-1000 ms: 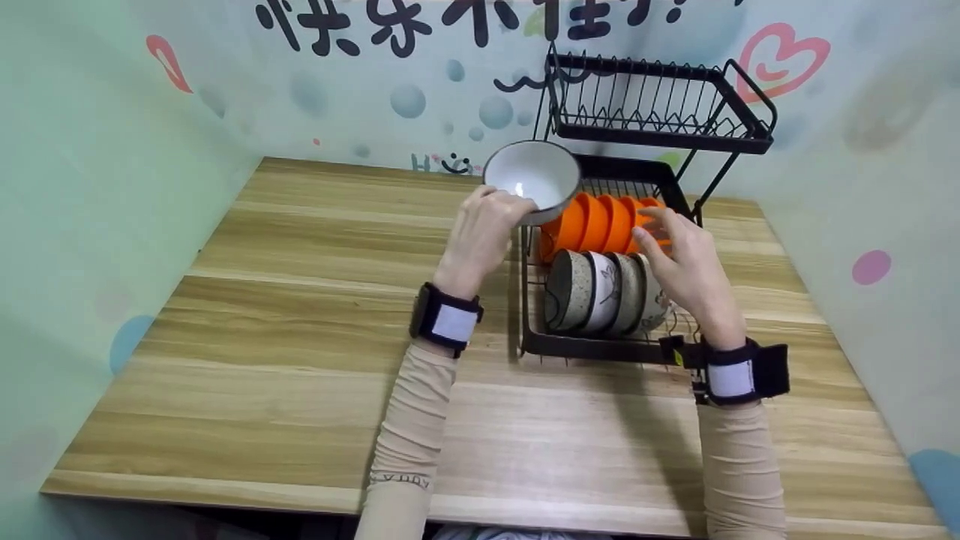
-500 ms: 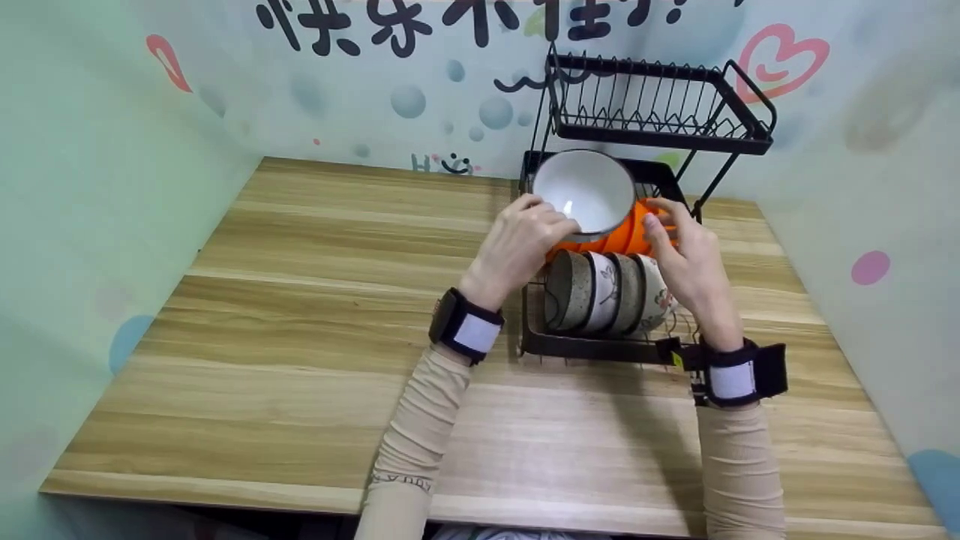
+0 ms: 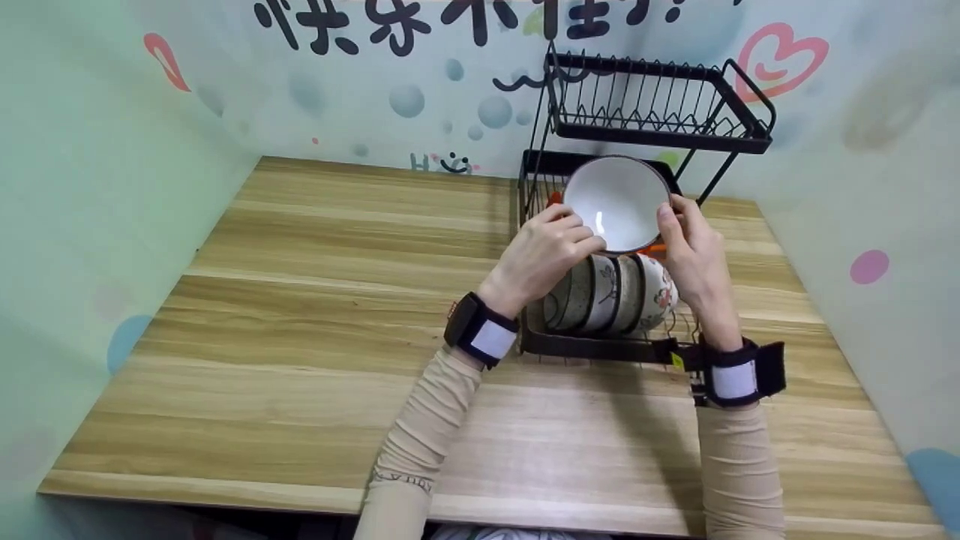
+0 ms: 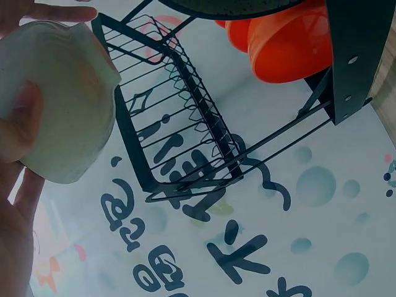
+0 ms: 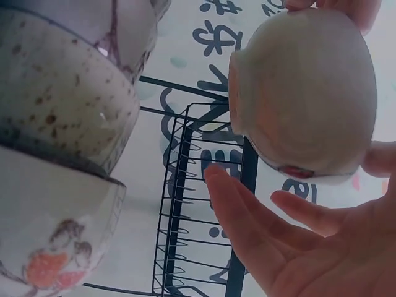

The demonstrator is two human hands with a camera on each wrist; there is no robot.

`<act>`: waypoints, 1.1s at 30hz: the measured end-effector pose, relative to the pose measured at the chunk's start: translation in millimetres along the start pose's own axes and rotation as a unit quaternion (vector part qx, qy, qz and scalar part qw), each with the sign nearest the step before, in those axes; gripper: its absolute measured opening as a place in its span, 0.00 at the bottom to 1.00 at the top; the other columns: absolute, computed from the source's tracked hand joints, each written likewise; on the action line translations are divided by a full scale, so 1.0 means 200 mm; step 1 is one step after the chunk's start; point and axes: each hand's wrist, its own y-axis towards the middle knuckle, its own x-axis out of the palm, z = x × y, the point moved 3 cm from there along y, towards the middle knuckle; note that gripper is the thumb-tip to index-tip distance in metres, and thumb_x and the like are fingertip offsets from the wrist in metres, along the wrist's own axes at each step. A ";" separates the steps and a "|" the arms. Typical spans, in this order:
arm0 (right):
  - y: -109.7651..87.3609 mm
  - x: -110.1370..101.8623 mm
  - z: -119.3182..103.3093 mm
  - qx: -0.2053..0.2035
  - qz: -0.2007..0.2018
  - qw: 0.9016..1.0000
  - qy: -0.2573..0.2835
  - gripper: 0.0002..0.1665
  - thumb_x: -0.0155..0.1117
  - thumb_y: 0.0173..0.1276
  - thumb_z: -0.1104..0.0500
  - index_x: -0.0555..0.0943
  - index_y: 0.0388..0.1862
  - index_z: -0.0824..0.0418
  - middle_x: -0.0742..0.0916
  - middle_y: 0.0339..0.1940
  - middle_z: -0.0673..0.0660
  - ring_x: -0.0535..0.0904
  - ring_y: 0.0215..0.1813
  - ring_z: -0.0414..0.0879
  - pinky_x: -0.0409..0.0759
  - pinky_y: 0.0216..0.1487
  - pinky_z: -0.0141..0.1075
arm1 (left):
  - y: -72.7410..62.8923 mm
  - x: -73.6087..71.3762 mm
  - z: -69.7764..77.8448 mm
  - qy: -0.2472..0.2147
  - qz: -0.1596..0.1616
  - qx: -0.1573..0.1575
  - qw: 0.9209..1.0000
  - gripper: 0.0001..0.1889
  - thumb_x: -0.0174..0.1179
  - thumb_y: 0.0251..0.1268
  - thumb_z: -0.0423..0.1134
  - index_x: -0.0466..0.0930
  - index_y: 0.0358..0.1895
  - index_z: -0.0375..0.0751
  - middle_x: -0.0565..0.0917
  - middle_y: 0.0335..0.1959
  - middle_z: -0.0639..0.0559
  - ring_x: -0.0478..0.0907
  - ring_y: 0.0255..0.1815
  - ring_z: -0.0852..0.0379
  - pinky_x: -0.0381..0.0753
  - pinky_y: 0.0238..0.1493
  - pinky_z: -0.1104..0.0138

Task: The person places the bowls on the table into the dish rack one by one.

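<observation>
A bowl (image 3: 616, 202) with a white inside and a thin dark rim is held up in front of the rack, its mouth tilted toward me. My left hand (image 3: 546, 249) pinches its lower left rim between thumb and fingers. At the bowl's right side is my right hand (image 3: 694, 251), thumb by the rim. In the right wrist view the right hand's fingers (image 5: 247, 229) are extended, with a gap between them and the bowl's pale outside (image 5: 303, 99). Below the held bowl, several patterned bowls (image 3: 607, 296) stand on edge in a row in the rack.
A black two-tier dish rack (image 3: 592, 346) stands on the wooden table (image 3: 300, 337). Its upper shelf (image 3: 652, 139) overhangs the back. Orange bowls (image 4: 291, 46) sit in the lower tier, mostly hidden in the head view. A printed wall (image 3: 405, 127) closes off the back.
My left hand has carried the bowl rightward and slightly down, across the orange bowls, until its rim meets my right hand. The right hand has barely moved.
</observation>
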 end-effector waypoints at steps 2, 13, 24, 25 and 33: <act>0.00 0.00 0.00 0.008 -0.007 1.000 0.019 0.32 0.43 0.74 0.42 0.68 0.66 0.63 0.81 0.53 0.69 0.80 0.39 0.34 0.81 0.38 0.22 | 0.00 0.00 0.01 0.004 0.005 0.008 1.000 0.08 0.58 0.61 0.34 0.84 0.39 0.51 0.88 0.37 0.59 0.83 0.43 0.63 0.73 0.60 0.68; -0.01 0.01 0.00 0.010 0.016 0.999 0.026 0.29 0.47 0.74 0.49 0.64 0.70 0.57 0.76 0.65 0.62 0.77 0.51 0.44 0.76 0.44 0.23 | 0.01 0.01 0.06 0.013 0.017 0.042 0.999 0.06 0.56 0.64 0.39 0.83 0.38 0.51 0.88 0.36 0.59 0.82 0.42 0.62 0.74 0.57 0.69; 0.01 0.00 0.00 0.046 -0.009 0.994 0.098 0.29 0.44 0.72 0.60 0.60 0.72 0.52 0.69 0.70 0.62 0.74 0.59 0.50 0.81 0.45 0.29 | 0.01 0.02 0.08 -0.009 0.004 0.052 0.999 0.07 0.55 0.66 0.38 0.83 0.39 0.50 0.88 0.37 0.59 0.83 0.42 0.62 0.75 0.56 0.69; 0.01 0.00 0.01 0.051 -0.012 0.994 0.101 0.29 0.44 0.72 0.60 0.60 0.72 0.50 0.68 0.70 0.62 0.73 0.60 0.51 0.80 0.47 0.31 | 0.01 0.02 0.08 -0.013 0.002 0.052 0.999 0.07 0.55 0.66 0.38 0.83 0.39 0.50 0.88 0.37 0.59 0.83 0.42 0.62 0.75 0.56 0.69; 0.01 0.00 0.01 0.069 -0.034 0.988 0.133 0.31 0.40 0.69 0.60 0.58 0.72 0.46 0.65 0.71 0.58 0.67 0.64 0.50 0.74 0.55 0.41 | 0.02 0.04 0.09 -0.052 -0.042 0.041 0.997 0.09 0.56 0.65 0.37 0.83 0.44 0.51 0.88 0.42 0.60 0.83 0.45 0.63 0.75 0.57 0.68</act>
